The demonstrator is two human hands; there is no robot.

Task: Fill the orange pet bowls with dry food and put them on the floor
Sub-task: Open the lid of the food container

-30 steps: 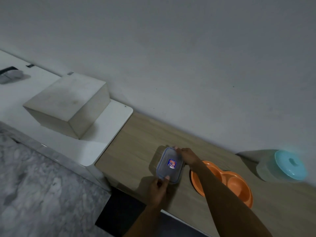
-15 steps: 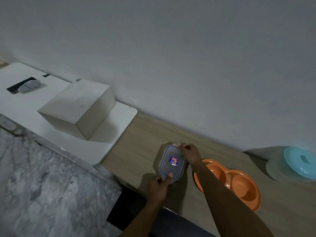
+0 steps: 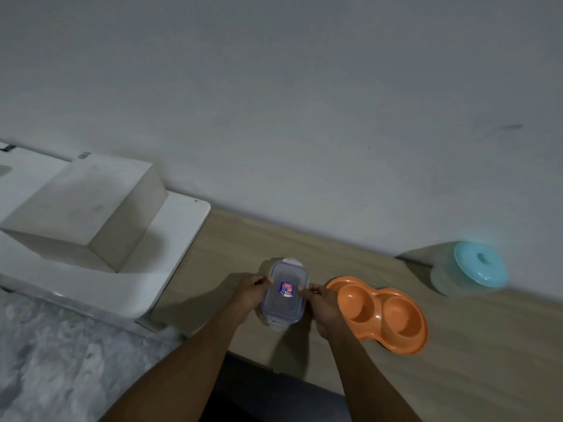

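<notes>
A clear lidded container point(image 3: 283, 310) is pinched at its long sides by the left hand point(image 3: 248, 292) and right hand point(image 3: 323, 303), over a wooden counter point(image 3: 237, 248) abutting a grey wall point(image 3: 304, 117); the orange double bowl point(image 3: 384, 312) lies alongside.

The food box point(image 3: 285, 295) near the counter's front edge is clear, smooth plastic. The double bowl point(image 3: 380, 312) beside it is glossy orange plastic. The counter point(image 3: 472, 345) looks like pale, matt wood grain. By its back edge, the tub point(image 3: 447, 278) is cloudy plastic under a smooth turquoise lid point(image 3: 479, 264). The wall point(image 3: 304, 102) is matt paint, and the floor point(image 3: 61, 360) looks like veined marble.
</notes>
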